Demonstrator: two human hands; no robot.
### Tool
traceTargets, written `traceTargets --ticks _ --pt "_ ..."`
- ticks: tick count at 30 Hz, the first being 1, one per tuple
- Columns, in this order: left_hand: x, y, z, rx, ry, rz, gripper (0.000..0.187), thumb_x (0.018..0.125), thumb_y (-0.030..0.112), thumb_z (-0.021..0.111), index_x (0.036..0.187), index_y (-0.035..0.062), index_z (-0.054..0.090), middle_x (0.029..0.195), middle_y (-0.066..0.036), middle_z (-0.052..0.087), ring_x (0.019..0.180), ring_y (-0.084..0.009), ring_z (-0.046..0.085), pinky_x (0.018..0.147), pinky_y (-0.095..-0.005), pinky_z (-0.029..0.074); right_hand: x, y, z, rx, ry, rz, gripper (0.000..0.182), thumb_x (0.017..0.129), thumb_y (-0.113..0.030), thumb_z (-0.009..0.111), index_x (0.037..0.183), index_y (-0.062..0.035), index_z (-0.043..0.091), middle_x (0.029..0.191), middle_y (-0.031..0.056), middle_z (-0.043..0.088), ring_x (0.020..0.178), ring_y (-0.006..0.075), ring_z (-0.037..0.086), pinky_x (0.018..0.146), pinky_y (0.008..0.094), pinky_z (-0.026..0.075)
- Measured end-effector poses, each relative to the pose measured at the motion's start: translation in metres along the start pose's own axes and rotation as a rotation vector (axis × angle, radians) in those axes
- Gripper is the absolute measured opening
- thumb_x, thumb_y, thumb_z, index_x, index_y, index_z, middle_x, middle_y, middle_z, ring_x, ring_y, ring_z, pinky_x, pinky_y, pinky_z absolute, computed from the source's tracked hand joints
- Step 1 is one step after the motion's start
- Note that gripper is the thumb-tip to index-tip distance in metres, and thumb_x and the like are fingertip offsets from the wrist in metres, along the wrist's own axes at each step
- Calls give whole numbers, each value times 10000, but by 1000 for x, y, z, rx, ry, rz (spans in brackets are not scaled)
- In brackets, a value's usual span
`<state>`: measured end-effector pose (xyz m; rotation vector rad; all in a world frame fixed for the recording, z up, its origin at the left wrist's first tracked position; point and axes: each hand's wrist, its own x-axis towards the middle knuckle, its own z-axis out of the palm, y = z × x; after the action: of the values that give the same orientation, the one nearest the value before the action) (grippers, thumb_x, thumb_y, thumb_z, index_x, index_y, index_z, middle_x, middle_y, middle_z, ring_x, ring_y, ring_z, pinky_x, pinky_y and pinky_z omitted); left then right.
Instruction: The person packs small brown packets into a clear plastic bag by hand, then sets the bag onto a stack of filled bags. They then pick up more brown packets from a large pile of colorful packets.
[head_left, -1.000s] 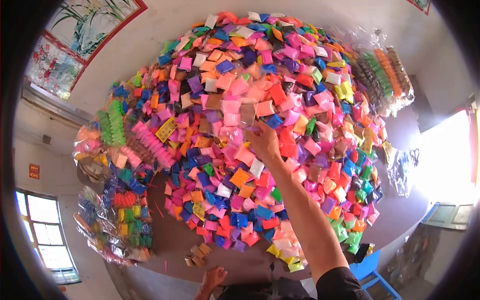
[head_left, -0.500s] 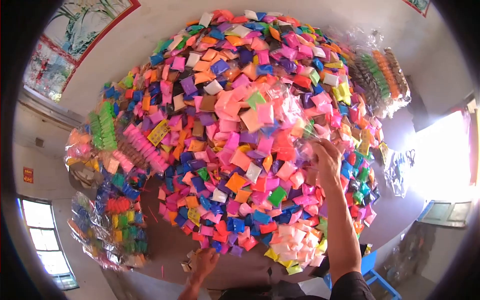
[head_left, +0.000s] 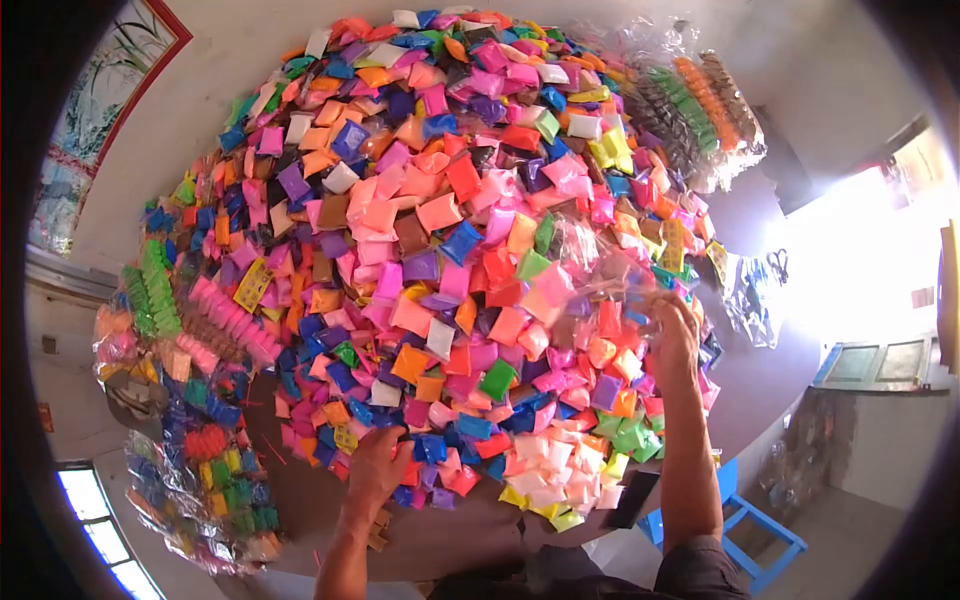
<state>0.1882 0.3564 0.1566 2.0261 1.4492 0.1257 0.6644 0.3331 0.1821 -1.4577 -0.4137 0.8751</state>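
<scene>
A large heap of small square packets (head_left: 425,267) in many colours covers the table. On the right of the heap, my right hand (head_left: 674,325) is closed on the edge of a clear plastic bag (head_left: 585,265). The bag stretches left over the packets, with a few pink and green ones in or under it. At the near left edge of the heap, my left hand (head_left: 380,462) rests with its fingers bent beside blue and yellow packets. Whether it holds a packet cannot be made out.
Bagged rows of packets lie at the left (head_left: 235,320) and far right (head_left: 705,105). Pale pink packets (head_left: 565,470) form a pile near the front edge. A dark flat object (head_left: 633,500) and a blue stool (head_left: 760,540) are at the lower right.
My left hand has moved up and left from the table edge to the packets. My right hand has moved slightly down with the bag, which now hangs lower. The view has shifted.
</scene>
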Motion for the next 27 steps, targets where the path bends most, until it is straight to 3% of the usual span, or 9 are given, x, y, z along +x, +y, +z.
traceTargets --ticks 3,5,10,13,17,19,21,26,27 --pt "4 16 4 11 -2 50 303 952 235 736 1182 40 712 1097 -185 742 1020 -379 714 886 -459 571 13 -43 7 35 25 -89 248 959 -205 543 1037 -41 712 1017 38 725 928 149 673 735 303 501" --pt "4 18 -1 13 6 60 297 950 232 739 1178 44 715 1085 -181 745 1004 -375 718 878 -459 573 43 -38 -22 80 -74 -174 288 1026 -259 588 1223 -55 640 1258 70 687 1107 215 699 728 283 521" --pt "7 12 -4 -43 66 42 284 942 201 753 1168 34 713 1047 -186 752 945 -365 735 819 -452 587 92 -102 -11 184 -168 -187 344 1074 -272 571 1348 -68 610 1364 73 648 1276 233 628 906 350 526" --pt "20 11 -10 -31 85 70 281 940 183 758 1165 23 709 1044 -189 755 913 -352 746 771 -440 593 121 -115 -5 350 -74 -198 367 1094 -281 565 1404 -84 580 1417 82 613 1306 247 602 993 385 514" --pt "53 29 -26 -21 161 107 278 942 189 760 1141 1 711 1004 -187 748 856 -333 742 718 -407 592 129 -69 -14 279 72 94 527 1113 -325 540 1587 -122 430 1463 74 575 1379 246 548 1088 414 483" --pt "76 45 -40 -44 167 98 266 945 182 754 1150 20 706 1014 -186 742 837 -370 739 716 -445 589 118 -27 -19 134 49 116 733 1038 -560 603 1606 -134 422 1424 86 585 1347 261 554 987 390 508" --pt "105 56 -49 10 235 162 257 942 171 751 1149 28 702 1014 -177 731 861 -372 731 739 -455 585 88 7 -9 87 151 127 697 997 -629 618 1419 -76 576 1367 95 623 1162 214 647 894 355 517" --pt "189 56 -92 329 533 308 291 917 128 739 1188 41 681 1121 -155 703 1019 -377 692 860 -482 564 -12 29 9 -192 84 180 492 1037 -479 634 1294 -65 698 1163 33 702 1000 147 673 809 318 532" --pt "204 53 -103 393 546 277 331 909 113 734 1225 39 667 1188 -155 690 1085 -380 672 912 -485 554 -23 44 -1 -170 72 238 438 1053 -420 645 1320 -73 673 1171 10 701 1008 120 683 742 240 504"
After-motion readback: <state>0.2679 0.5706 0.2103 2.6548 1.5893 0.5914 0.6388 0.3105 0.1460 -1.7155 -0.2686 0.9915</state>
